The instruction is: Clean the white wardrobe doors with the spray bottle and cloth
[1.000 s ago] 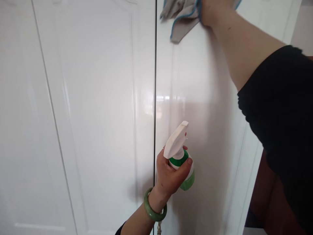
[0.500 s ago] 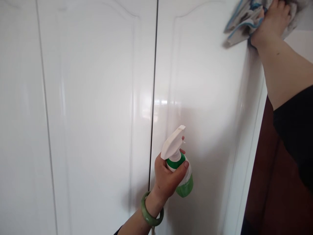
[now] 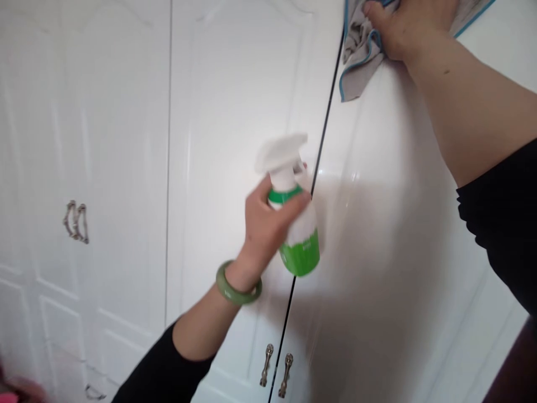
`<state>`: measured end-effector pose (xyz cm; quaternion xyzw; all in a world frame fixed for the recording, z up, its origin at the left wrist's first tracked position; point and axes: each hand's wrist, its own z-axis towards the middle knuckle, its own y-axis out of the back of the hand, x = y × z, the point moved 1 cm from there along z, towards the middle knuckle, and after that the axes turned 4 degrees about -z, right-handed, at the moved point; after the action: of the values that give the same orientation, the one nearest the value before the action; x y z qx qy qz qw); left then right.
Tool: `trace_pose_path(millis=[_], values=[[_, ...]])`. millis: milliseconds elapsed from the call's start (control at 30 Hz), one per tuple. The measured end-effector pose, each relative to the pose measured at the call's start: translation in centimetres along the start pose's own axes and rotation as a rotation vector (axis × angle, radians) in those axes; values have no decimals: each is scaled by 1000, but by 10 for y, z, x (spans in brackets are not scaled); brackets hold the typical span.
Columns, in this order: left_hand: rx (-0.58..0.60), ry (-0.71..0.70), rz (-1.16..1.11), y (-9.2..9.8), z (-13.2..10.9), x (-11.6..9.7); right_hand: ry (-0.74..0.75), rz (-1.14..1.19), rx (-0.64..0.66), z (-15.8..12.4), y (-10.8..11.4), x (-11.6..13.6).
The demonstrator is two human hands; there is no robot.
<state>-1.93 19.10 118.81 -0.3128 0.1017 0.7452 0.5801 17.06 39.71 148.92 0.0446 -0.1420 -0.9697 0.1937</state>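
A: Status on the hands?
B: Apart. Left hand (image 3: 260, 226) wrapped round the neck of the spray bottle (image 3: 300, 254), right hand (image 3: 415, 28) gripping the cloth (image 3: 363, 73).
A: Bottle position? Use the dark door gap (image 3: 329, 106) as reference.
B: In front of the gap, covering its middle stretch, nozzle end higher than the base. Half a second ago it was wholly right of the gap and tilted more; now closer to upright. (Spray head is blurred, can't tell if the trigger is squeezed.)
A: Cloth?
B: Big change. Was out at the far right edge of the door, well away from the gap. Now its left edge meets the gap's upper end, bunched under the thumb, rest spreading right. Looks to be against the door.
A: View shifted too?
B: Yes. Gap leans more, and more of the white cabinet (image 3: 235, 84) shows to its left. Two door handles (image 3: 286, 375) are now visible low down, one either side of the gap. Another handle pair (image 3: 76, 221) shows well left of it.
A: Bracelet?
B: Green bracelet (image 3: 235, 294), same wrist as before, left of the gap.
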Motion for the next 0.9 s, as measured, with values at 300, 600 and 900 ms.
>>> trace_pose_path(millis=[300,600,900], values=[[-91,-171,521,36,145,-56,312,83,53,-132,-37,99],[-79,-202,476,82,229,-86,339,141,316,-179,-48,112],[-35,0,514,161,239,-98,26,343,79,-47,-76,158]])
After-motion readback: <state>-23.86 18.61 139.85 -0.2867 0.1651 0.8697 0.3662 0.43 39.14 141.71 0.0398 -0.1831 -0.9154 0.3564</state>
